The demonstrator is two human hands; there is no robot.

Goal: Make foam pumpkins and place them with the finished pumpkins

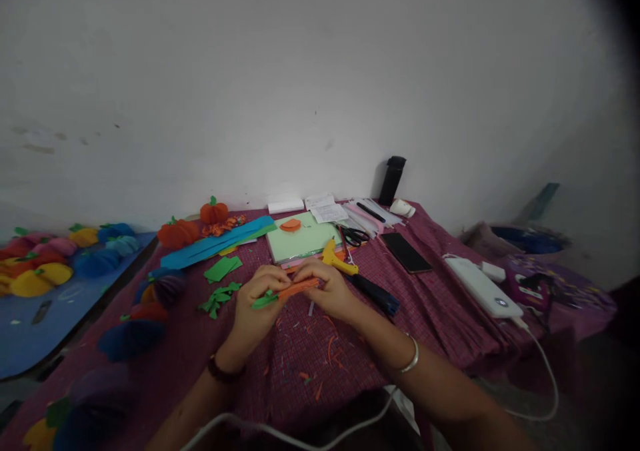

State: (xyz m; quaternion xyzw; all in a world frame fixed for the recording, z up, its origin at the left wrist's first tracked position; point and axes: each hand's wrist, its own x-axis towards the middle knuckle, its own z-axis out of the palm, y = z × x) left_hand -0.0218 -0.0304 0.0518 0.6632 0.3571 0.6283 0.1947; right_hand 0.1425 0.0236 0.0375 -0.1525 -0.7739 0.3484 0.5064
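Lying beyond the right hand (pixel 326 292), a glue gun (pixel 337 259) is neighboured by scissors (pixel 356 237). A green-tipped orange piece (pixel 299 288) is pinched by that hand and the left hand (pixel 259 299).

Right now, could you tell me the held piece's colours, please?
The held piece is orange with a green end (head view).

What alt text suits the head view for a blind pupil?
The left hand and right hand hold an orange piece and a green piece above a maroon cloth. A yellow glue gun lies beyond; pumpkin shapes sit at left.
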